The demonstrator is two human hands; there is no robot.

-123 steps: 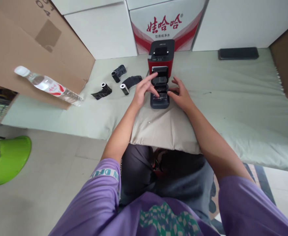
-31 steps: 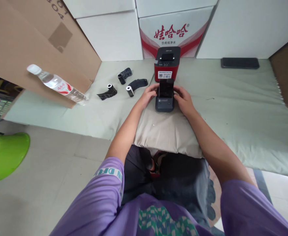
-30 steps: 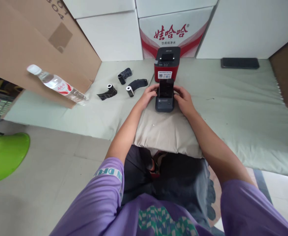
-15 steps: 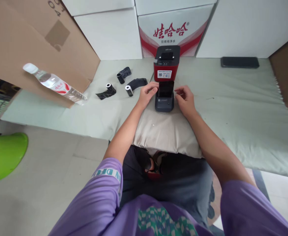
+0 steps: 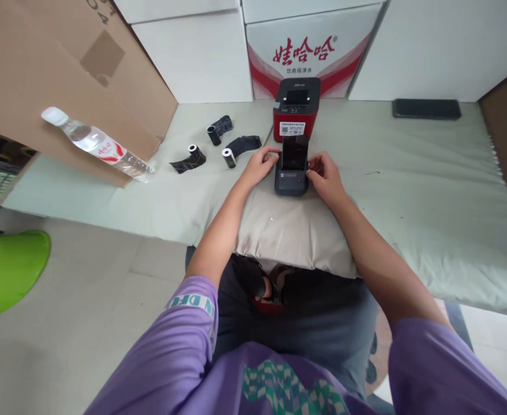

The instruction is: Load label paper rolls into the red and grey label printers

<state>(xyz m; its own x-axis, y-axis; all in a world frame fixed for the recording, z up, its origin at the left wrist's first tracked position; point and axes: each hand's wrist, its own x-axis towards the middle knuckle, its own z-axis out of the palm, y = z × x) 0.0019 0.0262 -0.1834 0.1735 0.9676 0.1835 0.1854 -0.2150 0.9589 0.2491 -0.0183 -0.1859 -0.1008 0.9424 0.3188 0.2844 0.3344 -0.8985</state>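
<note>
So my left hand and right hand are both up against the small dark printer, one on each side, fingers curled onto its raised lid. The printer sits on a beige pillow at the edge of the pale green mat. Right behind it is a red printer. Three black rolls lie off to my left, near a water bottle. A phone sits far right.
</note>
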